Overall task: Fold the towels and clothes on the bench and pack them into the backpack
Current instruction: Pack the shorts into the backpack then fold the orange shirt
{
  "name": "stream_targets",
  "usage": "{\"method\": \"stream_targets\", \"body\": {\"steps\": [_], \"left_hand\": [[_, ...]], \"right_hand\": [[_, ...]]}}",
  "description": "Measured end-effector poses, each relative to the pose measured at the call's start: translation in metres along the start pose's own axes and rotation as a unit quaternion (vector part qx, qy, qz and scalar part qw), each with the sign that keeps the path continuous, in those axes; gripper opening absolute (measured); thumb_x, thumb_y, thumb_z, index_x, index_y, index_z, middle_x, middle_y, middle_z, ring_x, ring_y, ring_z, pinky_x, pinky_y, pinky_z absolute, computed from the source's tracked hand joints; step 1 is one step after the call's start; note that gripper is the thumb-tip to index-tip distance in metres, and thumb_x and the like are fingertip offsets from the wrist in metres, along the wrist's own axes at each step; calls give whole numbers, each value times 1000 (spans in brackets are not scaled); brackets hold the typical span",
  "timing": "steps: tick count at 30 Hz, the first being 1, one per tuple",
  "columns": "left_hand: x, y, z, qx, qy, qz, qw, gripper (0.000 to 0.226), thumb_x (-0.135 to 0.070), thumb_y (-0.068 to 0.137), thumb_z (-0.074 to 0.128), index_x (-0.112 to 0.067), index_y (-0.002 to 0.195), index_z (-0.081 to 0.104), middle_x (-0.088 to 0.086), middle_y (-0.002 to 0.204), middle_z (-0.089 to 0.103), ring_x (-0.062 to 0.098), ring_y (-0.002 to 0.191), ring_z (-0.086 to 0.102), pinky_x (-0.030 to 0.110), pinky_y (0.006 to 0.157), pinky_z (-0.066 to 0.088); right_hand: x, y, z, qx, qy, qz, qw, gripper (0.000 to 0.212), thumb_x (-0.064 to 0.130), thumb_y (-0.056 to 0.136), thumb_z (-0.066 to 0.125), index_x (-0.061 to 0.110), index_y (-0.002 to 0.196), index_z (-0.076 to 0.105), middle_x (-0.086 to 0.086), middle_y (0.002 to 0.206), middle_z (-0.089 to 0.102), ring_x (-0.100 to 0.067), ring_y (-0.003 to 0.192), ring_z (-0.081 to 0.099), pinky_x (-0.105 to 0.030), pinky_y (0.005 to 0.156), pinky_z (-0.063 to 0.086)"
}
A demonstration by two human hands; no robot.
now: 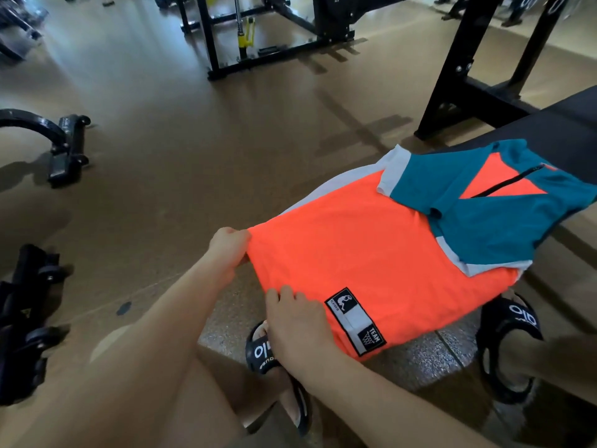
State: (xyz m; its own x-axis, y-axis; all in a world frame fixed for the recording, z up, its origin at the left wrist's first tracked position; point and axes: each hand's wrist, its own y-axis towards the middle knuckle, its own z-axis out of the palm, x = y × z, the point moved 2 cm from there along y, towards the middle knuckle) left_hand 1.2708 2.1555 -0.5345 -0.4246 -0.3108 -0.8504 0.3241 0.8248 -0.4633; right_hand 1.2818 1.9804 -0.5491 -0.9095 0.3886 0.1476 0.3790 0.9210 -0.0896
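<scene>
An orange sports shirt with teal and white sleeves lies spread over the near end of the black bench, its sleeves folded in over its back. My left hand pinches the shirt's far hem corner. My right hand grips the near hem corner beside a black and white label. The hem end hangs off the bench toward me. No backpack or towel is in view.
Black gym machine frames stand on the brown floor behind. A bench upright rises at the right. Black equipment parts lie on the floor at the left. My feet in black slides stand below the shirt.
</scene>
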Motion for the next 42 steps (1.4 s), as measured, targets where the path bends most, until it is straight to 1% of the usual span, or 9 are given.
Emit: {"method": "stream_targets", "body": {"steps": [4, 8, 12, 17, 23, 26, 30, 35, 42], "left_hand": [[4, 5, -2, 5, -42, -6, 999, 18, 3, 93, 47, -11, 82, 50, 8, 82, 53, 18, 74, 55, 33, 73, 56], [5, 9, 0, 28, -97, -31, 994, 24, 6, 98, 51, -10, 80, 47, 10, 82, 55, 18, 75, 57, 30, 68, 54], [8, 10, 3, 15, -103, -31, 994, 27, 10, 96, 48, -14, 85, 44, 9, 84, 52, 17, 73, 55, 31, 64, 51], [4, 12, 1, 7, -17, 68, 997, 38, 12, 89, 40, -15, 83, 66, 12, 85, 59, 19, 68, 51, 32, 63, 47], [-15, -1, 4, -2, 100, 222, 970, 47, 4, 84, 40, -24, 83, 78, 4, 89, 72, 17, 80, 65, 33, 77, 54], [-32, -11, 14, -2, 247, 365, 898, 34, 1, 86, 58, -27, 96, 74, -9, 100, 72, 12, 97, 67, 30, 90, 53], [-67, -24, 46, 2, 370, 471, 801, 19, -21, 82, 60, -32, 96, 68, -15, 98, 65, 15, 95, 65, 41, 82, 55], [-124, -45, 116, -23, 468, 573, 672, 19, -21, 92, 53, -20, 106, 66, -3, 110, 62, 24, 99, 62, 42, 70, 52], [-184, -38, 232, -31, 569, 648, 505, 11, -13, 99, 52, -4, 103, 56, 17, 105, 58, 40, 71, 65, 35, 46, 33]], "right_hand": [[5, 12, -10, 19, -5, 21, 1000, 54, 23, 35, 89, 22, 81, 60, 2, 68, 57, -16, 49, 58, -27, 45, 20], [9, 25, -11, 33, -44, -20, 998, 49, 20, 69, 79, 15, 110, 52, -5, 94, 62, -20, 72, 70, -28, 50, 33], [19, 25, -13, 66, -68, -33, 995, 51, 27, 55, 85, 16, 100, 64, -4, 72, 66, -16, 51, 65, -23, 44, 33], [0, 17, -30, 28, -69, -94, 993, 51, 5, 94, 53, 12, 141, 34, -19, 117, 54, -34, 99, 65, -34, 59, 34], [-39, 4, -75, 12, 5, -57, 998, 20, 15, 94, 50, 11, 111, 59, -13, 114, 60, -37, 102, 63, -37, 68, 32], [-75, -6, -97, -42, 33, -12, 999, 19, 24, 90, 52, 14, 105, 56, -10, 109, 58, -38, 96, 62, -38, 66, 31], [-126, -18, -109, -77, 60, 72, 993, 21, 17, 85, 58, 19, 100, 43, -6, 105, 47, -38, 92, 61, -37, 63, 28], [-202, -33, -110, -76, 158, 170, 970, 27, 11, 72, 58, 18, 84, 35, -3, 86, 42, -33, 85, 51, -36, 62, 26], [-331, -54, -127, -45, 254, 285, 923, 19, 11, 74, 61, 14, 84, 44, -6, 85, 55, -28, 82, 52, -34, 59, 35]]}}
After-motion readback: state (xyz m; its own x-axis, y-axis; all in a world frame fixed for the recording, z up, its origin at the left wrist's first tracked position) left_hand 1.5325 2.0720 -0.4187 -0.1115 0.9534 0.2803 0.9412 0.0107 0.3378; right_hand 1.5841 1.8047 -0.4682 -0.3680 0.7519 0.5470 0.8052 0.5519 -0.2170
